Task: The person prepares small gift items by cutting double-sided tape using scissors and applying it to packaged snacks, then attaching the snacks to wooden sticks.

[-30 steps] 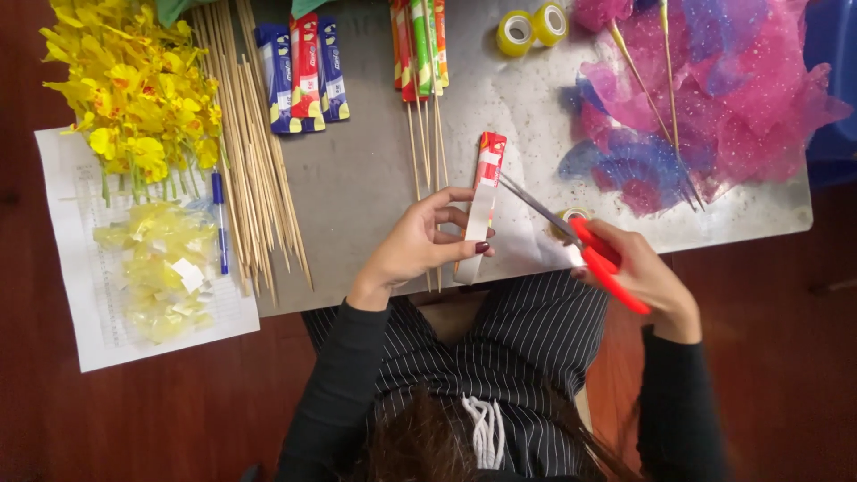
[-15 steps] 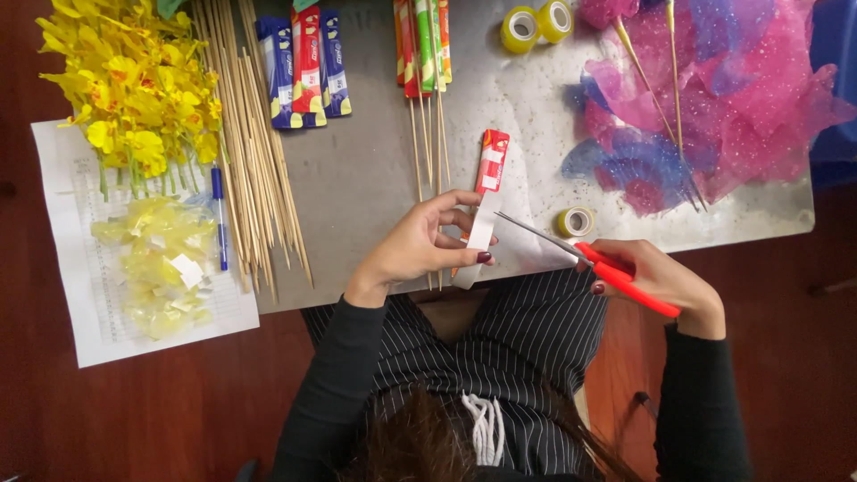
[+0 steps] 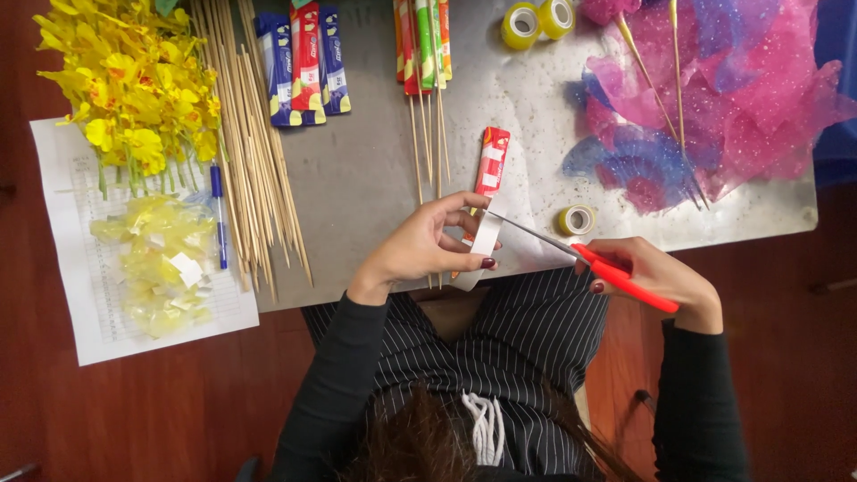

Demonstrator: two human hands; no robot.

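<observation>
Surface: grey surface [image 3: 366, 178] across the upper middle of the frame, dark red-brown floor [image 3: 134, 419] around it.
Left hand: my left hand [image 3: 428, 245], centre frame, fingers curled shut around a white strip [image 3: 486, 236] that hangs from a red wrapped stick [image 3: 492, 161].
Right hand: my right hand [image 3: 656, 272], right of centre, fingers closed through the red handles of the scissors [image 3: 580, 254]; the blades are slightly parted, tips touching the strip.
Tape: a small yellow tape roll [image 3: 577, 220] just above the blades.
Left side: yellow flowers [image 3: 125, 85], wooden skewers [image 3: 254, 152] and a paper sheet [image 3: 80, 303] carrying a clear yellow bag [image 3: 161, 263].
Upper right: pink and blue mesh [image 3: 732, 98].
</observation>
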